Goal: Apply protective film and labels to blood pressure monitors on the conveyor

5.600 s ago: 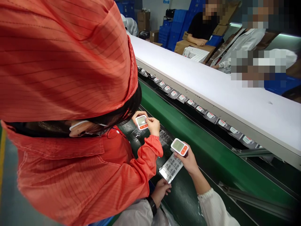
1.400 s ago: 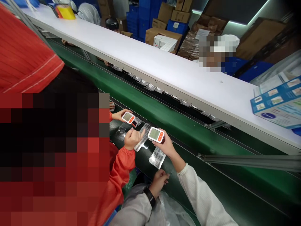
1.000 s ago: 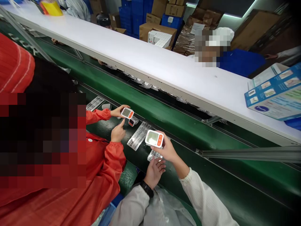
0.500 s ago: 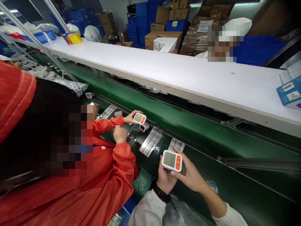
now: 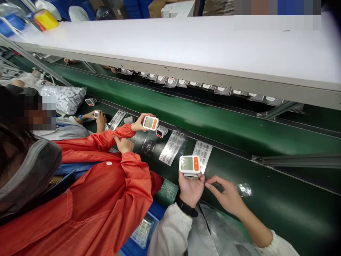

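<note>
Monitor (image 5: 189, 164) moved to left hand (image 5: 190, 188) | green belt (image 5: 213, 122) | white shelf (image 5: 186, 42)

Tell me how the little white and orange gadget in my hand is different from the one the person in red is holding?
Your gadget sits in your left hand, near the camera, so it looks bigger; the red-sleeved person's gadget is farther along the green belt and looks smaller. Yours faces the camera squarely; theirs is tilted. Both are white with a grey screen and an orange end.
</note>
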`<state>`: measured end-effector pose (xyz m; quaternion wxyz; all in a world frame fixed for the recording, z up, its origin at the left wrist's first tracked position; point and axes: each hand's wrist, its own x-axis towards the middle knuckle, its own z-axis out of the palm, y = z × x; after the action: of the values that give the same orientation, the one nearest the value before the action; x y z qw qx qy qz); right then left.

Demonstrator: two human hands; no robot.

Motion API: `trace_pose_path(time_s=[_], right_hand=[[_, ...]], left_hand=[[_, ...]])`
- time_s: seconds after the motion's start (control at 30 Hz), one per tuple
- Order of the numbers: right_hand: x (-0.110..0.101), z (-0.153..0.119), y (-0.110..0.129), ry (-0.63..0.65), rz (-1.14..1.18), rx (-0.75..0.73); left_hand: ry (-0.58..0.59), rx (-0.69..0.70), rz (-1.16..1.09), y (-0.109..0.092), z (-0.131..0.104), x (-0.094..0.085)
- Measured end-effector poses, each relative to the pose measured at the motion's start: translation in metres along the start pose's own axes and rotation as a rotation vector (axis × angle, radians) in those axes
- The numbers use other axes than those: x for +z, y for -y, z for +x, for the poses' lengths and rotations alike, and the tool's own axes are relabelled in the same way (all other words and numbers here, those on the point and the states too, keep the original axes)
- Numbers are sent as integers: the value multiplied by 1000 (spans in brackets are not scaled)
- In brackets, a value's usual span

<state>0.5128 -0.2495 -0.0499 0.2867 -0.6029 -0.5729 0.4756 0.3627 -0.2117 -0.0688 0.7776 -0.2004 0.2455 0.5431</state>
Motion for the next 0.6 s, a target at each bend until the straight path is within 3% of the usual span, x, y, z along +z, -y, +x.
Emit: trace_pose_path(time_s=[0.23, 0.47, 0.6], right_hand=[[-2, 1, -2, -49, 34, -2], [4, 6, 13, -96, -56, -190], [13, 10, 21, -119, -61, -223]], left_hand=[[-43, -8, 43, 1, 2, 8], [24, 51, 75, 0, 0, 8], [50, 50, 85, 2, -3, 10]])
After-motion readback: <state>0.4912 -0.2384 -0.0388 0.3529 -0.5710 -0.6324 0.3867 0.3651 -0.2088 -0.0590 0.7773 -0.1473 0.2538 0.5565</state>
